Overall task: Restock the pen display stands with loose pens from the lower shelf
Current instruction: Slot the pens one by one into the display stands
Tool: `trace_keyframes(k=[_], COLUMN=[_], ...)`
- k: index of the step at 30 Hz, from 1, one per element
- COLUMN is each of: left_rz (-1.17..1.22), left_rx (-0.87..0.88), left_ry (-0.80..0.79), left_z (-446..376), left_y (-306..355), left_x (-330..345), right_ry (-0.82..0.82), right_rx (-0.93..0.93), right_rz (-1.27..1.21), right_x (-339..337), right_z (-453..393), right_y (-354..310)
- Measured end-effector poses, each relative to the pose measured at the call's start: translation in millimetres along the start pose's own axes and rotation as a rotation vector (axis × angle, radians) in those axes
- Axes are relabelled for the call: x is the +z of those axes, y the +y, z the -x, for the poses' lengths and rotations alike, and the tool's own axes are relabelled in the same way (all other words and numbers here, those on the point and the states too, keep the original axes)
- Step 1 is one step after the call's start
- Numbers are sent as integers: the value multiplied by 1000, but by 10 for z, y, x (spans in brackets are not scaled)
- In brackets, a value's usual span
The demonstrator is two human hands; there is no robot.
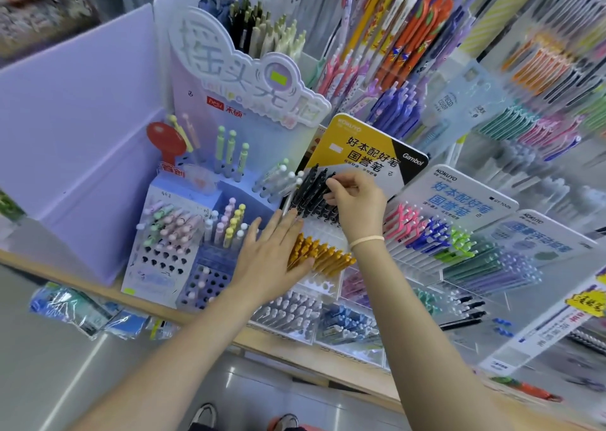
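The right hand [355,201] pinches a black pen [329,177] at the stand's [334,233] top row, seating it, while the flat left hand [272,250] steadies the gold pens [323,255]; next, push it home.

Access around the stands. I find the black pens [311,194] and the gold pens [319,255] packed tight, with one bare white row [323,230] between them. My left hand [272,253] covers the gold row's left end. The pastel stand [183,233] crowds the left; the yellow header card [354,148] closes off the space above.
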State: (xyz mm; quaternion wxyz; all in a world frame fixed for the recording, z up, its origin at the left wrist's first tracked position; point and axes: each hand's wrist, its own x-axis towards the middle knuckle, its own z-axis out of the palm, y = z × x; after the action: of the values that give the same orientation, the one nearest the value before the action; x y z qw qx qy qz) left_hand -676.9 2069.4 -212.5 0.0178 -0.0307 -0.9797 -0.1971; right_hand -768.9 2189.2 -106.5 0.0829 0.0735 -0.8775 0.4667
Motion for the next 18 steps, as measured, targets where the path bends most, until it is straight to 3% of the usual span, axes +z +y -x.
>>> trace_keyframes(k=[13,18], left_rz=[79,35], left_rx=[-28,-65], left_ry=[66,47], left_z=[3,27], left_y=[-32,15], left_x=[30,0], right_ry=[-41,-147], right_rx=[-146,-195], right_rz=[225,256], right_x=[37,-175], right_z=[-74,133], right_y=[198,223])
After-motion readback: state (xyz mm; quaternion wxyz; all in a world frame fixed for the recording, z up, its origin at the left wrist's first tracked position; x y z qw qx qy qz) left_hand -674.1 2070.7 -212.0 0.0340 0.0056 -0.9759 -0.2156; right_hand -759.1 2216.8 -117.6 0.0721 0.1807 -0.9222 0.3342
